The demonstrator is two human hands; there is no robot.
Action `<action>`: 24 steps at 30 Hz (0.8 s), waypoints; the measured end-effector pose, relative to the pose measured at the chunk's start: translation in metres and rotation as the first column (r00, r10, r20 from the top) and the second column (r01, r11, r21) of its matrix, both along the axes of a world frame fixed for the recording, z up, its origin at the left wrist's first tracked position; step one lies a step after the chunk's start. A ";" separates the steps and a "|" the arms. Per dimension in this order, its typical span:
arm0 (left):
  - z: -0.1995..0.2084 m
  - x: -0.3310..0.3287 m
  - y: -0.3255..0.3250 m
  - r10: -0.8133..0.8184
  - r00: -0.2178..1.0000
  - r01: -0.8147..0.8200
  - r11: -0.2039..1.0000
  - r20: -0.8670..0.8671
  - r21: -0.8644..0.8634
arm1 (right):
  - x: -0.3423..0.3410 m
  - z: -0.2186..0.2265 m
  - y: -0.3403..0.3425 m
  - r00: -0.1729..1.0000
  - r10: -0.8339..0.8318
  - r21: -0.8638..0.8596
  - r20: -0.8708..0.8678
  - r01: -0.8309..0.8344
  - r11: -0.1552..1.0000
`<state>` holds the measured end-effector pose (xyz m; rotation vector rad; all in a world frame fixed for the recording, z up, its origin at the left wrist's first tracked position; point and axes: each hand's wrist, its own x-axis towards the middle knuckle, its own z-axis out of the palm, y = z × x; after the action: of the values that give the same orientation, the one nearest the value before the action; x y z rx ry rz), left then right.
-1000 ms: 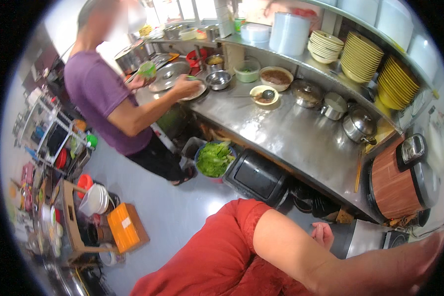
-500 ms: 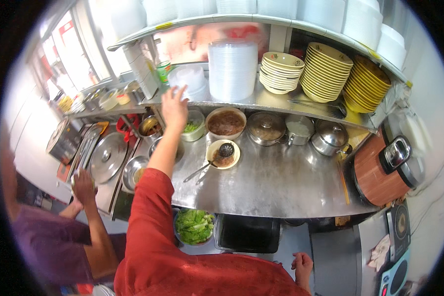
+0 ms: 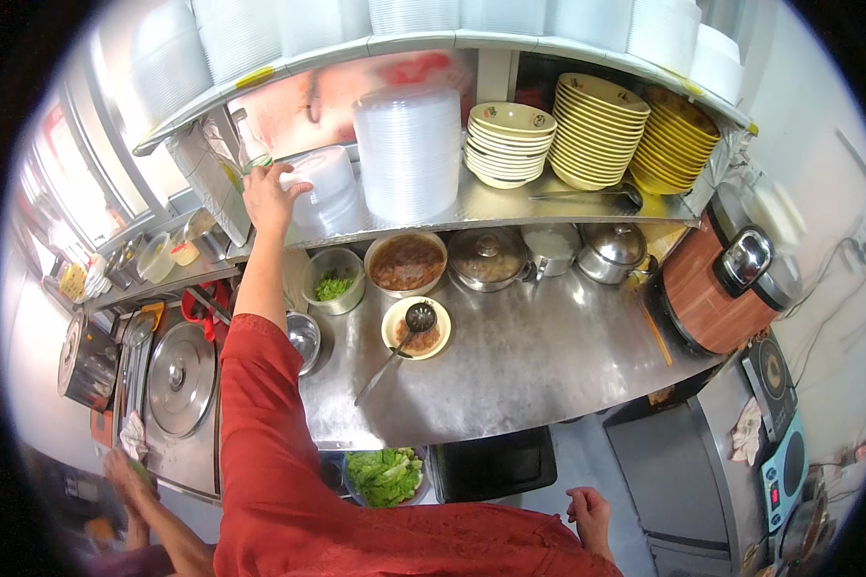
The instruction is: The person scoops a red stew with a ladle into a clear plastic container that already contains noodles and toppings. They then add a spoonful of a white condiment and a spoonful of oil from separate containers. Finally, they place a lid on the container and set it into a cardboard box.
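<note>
My left hand (image 3: 271, 197) is raised over the back shelf, its thumb and forefinger apart at the edge of a short stack of clear plastic lids (image 3: 327, 188). Just behind the fingers stands a clear bottle (image 3: 252, 152), its lower part hidden. Down at the lower right, my right hand (image 3: 589, 514) hangs off the counter with loosely bent fingers and nothing visible in it. On the steel counter, a black slotted ladle (image 3: 420, 318) lies across a pale bowl (image 3: 437, 343) with reddish-brown food inside. Behind it are a bowl of brown sauce (image 3: 407, 262) and a tub of chopped greens (image 3: 334, 287).
A tall stack of clear plastic containers (image 3: 406, 154) and stacked yellow bowls (image 3: 598, 135) line the shelf. Lidded pots (image 3: 488, 256) stand below, a brown cooker (image 3: 717, 284) at right. Lettuce (image 3: 385, 476) and a black bin (image 3: 496, 466) sit under the counter. Another person's hands (image 3: 130, 486) are at lower left.
My left hand has shifted left and come in beside the short lid stack, its fingers now bent. The view has swung right. My right hand hangs much as before; the other person sits lower in view.
</note>
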<state>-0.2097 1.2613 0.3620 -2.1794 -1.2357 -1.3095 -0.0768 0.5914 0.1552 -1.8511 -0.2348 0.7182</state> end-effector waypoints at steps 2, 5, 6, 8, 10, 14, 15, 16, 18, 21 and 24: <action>0.007 0.004 -0.002 0.095 0.995 -0.093 0.992 0.030 -0.086 | 0.000 -0.001 0.003 1.000 -0.009 -0.015 -0.026 0.008 1.000; 0.016 0.009 -0.003 0.168 0.980 -0.127 0.944 0.111 -0.304 | 0.001 -0.005 0.003 1.000 0.001 -0.023 -0.031 -0.002 1.000; 0.017 0.010 0.001 0.176 0.979 -0.130 0.928 0.102 -0.349 | 0.001 -0.006 0.003 1.000 0.003 -0.024 -0.031 -0.004 1.000; 0.012 0.008 0.016 0.129 0.961 0.018 0.856 0.246 -0.516 | 0.001 -0.008 0.000 1.000 0.010 -0.039 -0.002 -0.010 0.999; -0.003 0.009 0.046 0.033 0.825 0.394 0.682 0.564 -0.616 | 0.002 -0.010 -0.004 0.999 0.043 -0.067 0.021 -0.042 0.997; -0.045 0.002 0.119 -0.017 0.381 0.781 0.542 0.925 -0.311 | 0.008 -0.014 -0.015 0.995 0.097 -0.174 0.024 -0.091 0.981; -0.047 0.005 0.130 -0.033 0.241 0.833 0.520 0.970 -0.189 | 0.009 -0.016 -0.019 0.986 0.134 -0.170 0.101 -0.116 0.979; -0.047 0.007 0.131 -0.060 0.270 0.802 0.567 0.961 -0.190 | 0.010 -0.016 -0.024 0.974 0.161 -0.210 0.158 -0.127 0.969; -0.057 0.037 0.094 -0.221 0.379 0.739 0.657 0.899 -0.150 | 0.011 -0.018 -0.037 0.959 0.176 -0.167 0.221 -0.141 0.976; -0.079 0.099 -0.039 -0.308 0.403 0.698 0.712 0.862 -0.072 | 0.019 -0.016 -0.061 0.980 0.072 -0.085 0.184 -0.057 0.995; -0.116 0.146 -0.208 -0.317 0.349 0.820 0.558 0.882 -0.124 | 0.040 -0.006 -0.098 0.966 -0.037 0.043 0.257 0.027 0.999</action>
<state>-0.0634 1.0529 0.2458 -2.7212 -1.1529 -2.8281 -0.0373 0.4936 0.1491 -1.9050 -0.3839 0.4458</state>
